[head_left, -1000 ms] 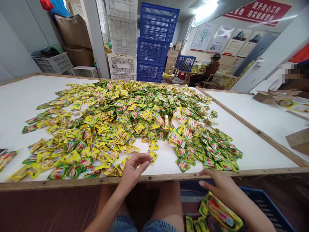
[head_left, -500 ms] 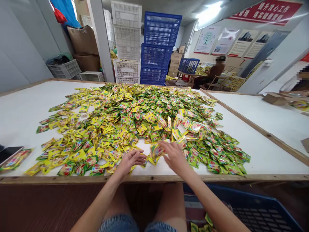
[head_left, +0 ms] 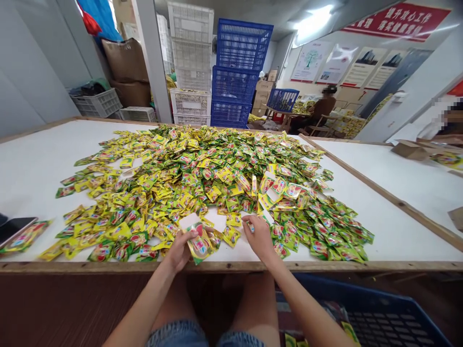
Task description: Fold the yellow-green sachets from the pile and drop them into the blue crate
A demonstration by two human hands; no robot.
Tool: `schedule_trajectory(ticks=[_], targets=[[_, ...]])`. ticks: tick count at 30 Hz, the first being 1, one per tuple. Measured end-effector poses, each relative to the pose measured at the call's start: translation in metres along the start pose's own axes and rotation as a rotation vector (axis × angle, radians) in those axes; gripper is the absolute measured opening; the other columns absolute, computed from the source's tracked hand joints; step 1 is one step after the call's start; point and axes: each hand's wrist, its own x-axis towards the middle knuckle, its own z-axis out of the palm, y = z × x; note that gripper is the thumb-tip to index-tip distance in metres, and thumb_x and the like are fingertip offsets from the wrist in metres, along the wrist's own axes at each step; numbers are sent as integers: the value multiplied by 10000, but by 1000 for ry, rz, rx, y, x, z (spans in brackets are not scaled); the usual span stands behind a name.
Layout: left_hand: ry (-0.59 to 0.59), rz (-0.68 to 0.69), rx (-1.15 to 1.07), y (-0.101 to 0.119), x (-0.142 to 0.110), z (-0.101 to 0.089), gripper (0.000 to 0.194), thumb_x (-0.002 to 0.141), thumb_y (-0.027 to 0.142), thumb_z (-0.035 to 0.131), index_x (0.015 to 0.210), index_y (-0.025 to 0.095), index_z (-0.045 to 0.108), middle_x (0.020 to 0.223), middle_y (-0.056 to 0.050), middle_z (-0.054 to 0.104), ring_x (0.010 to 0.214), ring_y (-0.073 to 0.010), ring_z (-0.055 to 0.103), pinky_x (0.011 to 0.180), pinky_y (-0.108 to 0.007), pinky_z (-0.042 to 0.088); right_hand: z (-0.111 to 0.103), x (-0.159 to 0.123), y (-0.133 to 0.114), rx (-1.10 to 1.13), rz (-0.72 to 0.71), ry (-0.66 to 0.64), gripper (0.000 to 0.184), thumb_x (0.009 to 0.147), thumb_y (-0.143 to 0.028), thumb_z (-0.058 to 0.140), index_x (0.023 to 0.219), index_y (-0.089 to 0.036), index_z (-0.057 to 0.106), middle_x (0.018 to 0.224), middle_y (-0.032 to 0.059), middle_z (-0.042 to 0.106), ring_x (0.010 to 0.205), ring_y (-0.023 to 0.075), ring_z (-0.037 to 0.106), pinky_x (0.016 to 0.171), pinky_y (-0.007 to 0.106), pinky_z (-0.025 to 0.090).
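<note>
Yellow and green sachets lie in a broad, low heap over the middle of the white worktop, spreading toward its wooden edge in front of the person. The left hand is closed on a box, thumb across the printed face and the other fingers mostly hidden behind it. That box, yellow and green with a picture on it, is tilted just above the near side of the heap, its white flap standing up at the far end. The right hand is partly curled, fingertips bent down near the thumb, just beside a few loose sachets that lie between the two hands; whether it has hold of anything cannot be told. Beyond it, more boxes rest on the heap, some with white flaps showing. At the left end lies a phone, with a printed packet beside it. Below the worktop on the right sits a blue basket with yellow and green packs in it. Behind stand white crates and blue crates in stacks, and farther right a person sits at another table.
</note>
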Motion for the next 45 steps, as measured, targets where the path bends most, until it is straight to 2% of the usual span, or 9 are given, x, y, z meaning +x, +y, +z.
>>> schedule_trajectory(ticks=[3, 7, 12, 17, 20, 29, 35, 41, 45], targets=[[33, 7, -49, 4, -3, -1, 228, 645, 203, 634, 833, 74, 650, 819, -118, 713, 798, -252, 664, 701, -313, 518, 16, 23, 10, -243, 117, -84, 137, 831, -271, 492, 886, -178, 576, 845, 80, 624, 874, 245, 513, 797, 365, 350], [114, 33, -88, -1, -6, 1, 227, 616, 177, 654, 830, 107, 626, 713, -80, 714, 688, -236, 678, 664, -333, 530, 36, 42, 10, -441, 228, -119, 449, 722, -402, 632, 1059, -128, 517, 934, 140, 607, 932, 294, 482, 812, 380, 300], [188, 32, -81, -8, -7, 1, 264, 596, 171, 679, 840, 116, 596, 665, -66, 706, 601, -222, 673, 603, -330, 533, 52, 70, 11, -307, 382, -58, 448, 762, -413, 582, 1080, -110, 494, 1016, 183, 586, 1018, 316, 461, 856, 395, 257], [202, 28, -65, -9, -8, 0, 278, 589, 178, 693, 842, 117, 594, 674, -58, 705, 615, -225, 675, 603, -326, 533, 53, 90, 21, -142, 462, -150, 316, 708, -405, 625, 876, -141, 576, 754, 83, 633, 806, 254, 563, 789, 361, 316], [210, 24, -66, -8, -9, -4, 272, 592, 180, 696, 837, 116, 596, 666, -54, 701, 622, -225, 674, 602, -322, 531, 44, 84, 29, -49, 465, -176, 306, 707, -465, 588, 717, -159, 577, 638, 30, 597, 657, 198, 557, 665, 292, 357], [251, -12, -51, -10, -6, 7, 341, 559, 163, 706, 873, 117, 581, 677, -56, 712, 603, -224, 678, 599, -323, 533, 35, 65, 39, 197, 489, -214, 294, 552, -408, 689, 630, -166, 541, 497, -44, 519, 477, 123, 488, 475, 217, 336], [250, 3, -39, -9, -8, 3, 358, 558, 185, 715, 880, 121, 572, 698, -65, 714, 624, -235, 678, 593, -326, 523, 41, 58, 35, 198, 568, -213, 385, 686, -534, 537, 521, -200, 441, 411, -46, 408, 417, 137, 462, 424, 233, 311], [255, -16, -18, -13, -8, 4, 381, 568, 196, 715, 913, 117, 577, 715, -71, 716, 616, -220, 671, 608, -322, 514, 53, 39, 26, -1, 645, -103, 344, 731, -507, 483, 597, -192, 516, 658, 98, 586, 698, 268, 585, 595, 336, 398], [232, -8, 16, -17, -6, 5, 385, 580, 211, 719, 928, 118, 585, 731, -77, 720, 620, -213, 670, 603, -307, 513, 62, 38, 20, -72, 651, -29, 240, 736, -408, 514, 703, -172, 542, 820, 174, 602, 882, 320, 561, 742, 413, 375]])
